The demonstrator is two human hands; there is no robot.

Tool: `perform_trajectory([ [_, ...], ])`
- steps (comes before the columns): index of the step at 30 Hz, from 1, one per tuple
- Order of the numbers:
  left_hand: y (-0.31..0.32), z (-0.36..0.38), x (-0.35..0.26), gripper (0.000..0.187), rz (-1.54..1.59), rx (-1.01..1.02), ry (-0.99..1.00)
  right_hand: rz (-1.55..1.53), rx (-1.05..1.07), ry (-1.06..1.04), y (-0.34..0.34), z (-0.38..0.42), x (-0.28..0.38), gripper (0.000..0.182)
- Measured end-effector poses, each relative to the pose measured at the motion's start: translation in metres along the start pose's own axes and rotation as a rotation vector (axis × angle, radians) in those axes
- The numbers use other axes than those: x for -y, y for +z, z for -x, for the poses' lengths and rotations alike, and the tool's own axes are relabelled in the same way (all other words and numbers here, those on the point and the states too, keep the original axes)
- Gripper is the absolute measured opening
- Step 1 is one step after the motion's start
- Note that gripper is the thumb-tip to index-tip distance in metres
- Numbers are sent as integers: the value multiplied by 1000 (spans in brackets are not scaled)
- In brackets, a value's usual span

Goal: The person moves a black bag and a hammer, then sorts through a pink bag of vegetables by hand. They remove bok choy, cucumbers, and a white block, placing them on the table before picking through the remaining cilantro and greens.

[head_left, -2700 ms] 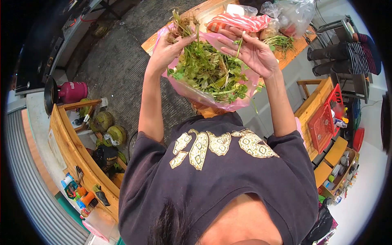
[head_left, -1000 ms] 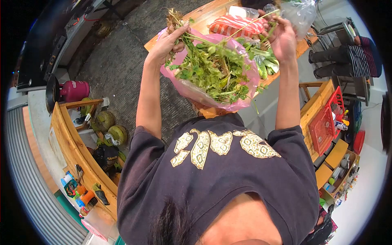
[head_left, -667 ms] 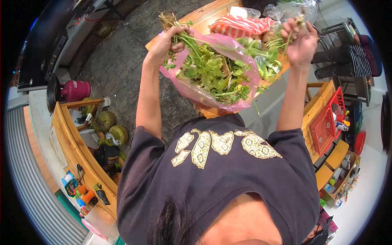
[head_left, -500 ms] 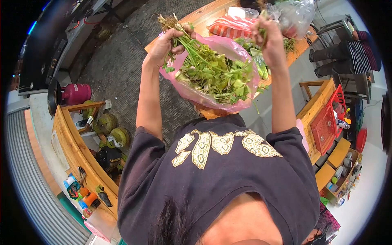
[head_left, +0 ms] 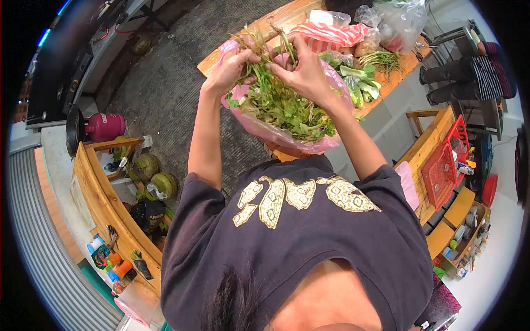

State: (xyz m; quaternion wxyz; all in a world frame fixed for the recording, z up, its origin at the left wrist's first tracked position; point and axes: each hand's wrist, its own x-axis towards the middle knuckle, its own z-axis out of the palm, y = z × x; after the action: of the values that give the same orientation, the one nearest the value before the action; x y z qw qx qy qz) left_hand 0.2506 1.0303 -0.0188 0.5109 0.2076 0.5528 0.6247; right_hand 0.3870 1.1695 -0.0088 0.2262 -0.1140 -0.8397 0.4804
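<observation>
Left hand (head_left: 234, 69): fingers curled closed around a bunch of leafy green stems (head_left: 259, 66), gripping near the root end; the roots stick up above the fist. Right hand (head_left: 301, 74): fingers bent and pinched on the same stems, just beside the left hand, thumb side toward it. The two hands are close together, nearly touching, both clamped on the stems.

Both arms are raised and extended forward over the wooden surface (head_left: 276, 16), elbows bent, forearms converging toward the bunch.

The stems rise out of a pink plastic bag (head_left: 276, 132) that lies open below the hands, full of loose greens (head_left: 287, 110). The bag sits at the near edge of the surface.

Behind the bag on the surface: a red-and-white striped cloth (head_left: 331, 33), pale-stemmed leafy vegetables (head_left: 359, 83), and clear plastic bags (head_left: 400, 19) with contents I cannot make out.
</observation>
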Motion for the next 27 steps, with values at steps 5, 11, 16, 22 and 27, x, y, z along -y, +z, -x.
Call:
perform_trajectory([
  [5, 2, 12, -4, 20, -155, -63, -40, -104, 20, 13, -5, -3, -15, 34],
  [11, -3, 15, -11, 32, -193, -57, 104, -415, -122, -43, -32, -11, -23, 35],
  [16, -17, 7, -9, 25, -155, -98, 225, -666, -117, 128, -57, 0, -20, 38],
  [22, -21, 7, -10, 23, -152, -171, 249, -847, -96, 175, -76, 16, -30, 42],
  [27, -19, 8, -14, 35, -122, -133, 231, -819, -66, 212, -83, 30, -42, 41],
])
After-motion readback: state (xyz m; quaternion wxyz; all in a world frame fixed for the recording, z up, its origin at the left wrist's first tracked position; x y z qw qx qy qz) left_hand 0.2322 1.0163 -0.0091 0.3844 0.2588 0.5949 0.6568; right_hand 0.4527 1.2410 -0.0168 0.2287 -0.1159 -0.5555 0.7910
